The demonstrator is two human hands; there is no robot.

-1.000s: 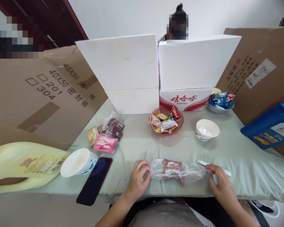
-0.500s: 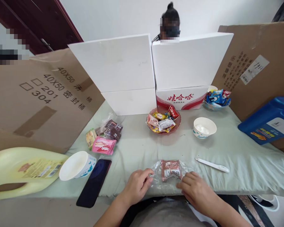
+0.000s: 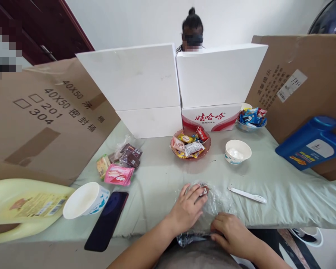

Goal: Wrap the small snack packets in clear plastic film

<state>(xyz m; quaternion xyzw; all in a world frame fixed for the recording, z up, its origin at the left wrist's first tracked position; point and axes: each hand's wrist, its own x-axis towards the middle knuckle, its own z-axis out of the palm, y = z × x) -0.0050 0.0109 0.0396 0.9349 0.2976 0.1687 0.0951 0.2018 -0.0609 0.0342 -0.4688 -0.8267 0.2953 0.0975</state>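
Note:
My left hand [image 3: 188, 209] lies over a small brown-red snack packet [image 3: 205, 189], its fingers bent over it. Only a bit of the packet shows past the fingertips. Under and around it, a sheet of clear plastic film [image 3: 222, 198] is spread on the cloth, its near part hanging over the table edge. At that edge, my right hand [image 3: 231, 231] has its fingers curled on the film. A white plastic knife-like tool [image 3: 248, 195] rests to the right of the film.
A red bowl of wrapped snacks [image 3: 205, 149] stands ahead, with a paper bowl [image 3: 238, 151] to its right. Leftward are wrapped cakes [image 3: 119, 175], a phone [image 3: 108, 220], a tipped paper bowl [image 3: 84, 201] and a yellow jug [image 3: 30, 186]. White boxes [image 3: 128, 82] screen a person behind; a blue bottle [image 3: 310, 142] leans right.
My left hand has moved right from the film's left side onto the snack packet, covering most of it. The film's near part now droops over the edge. My right hand stays close by.

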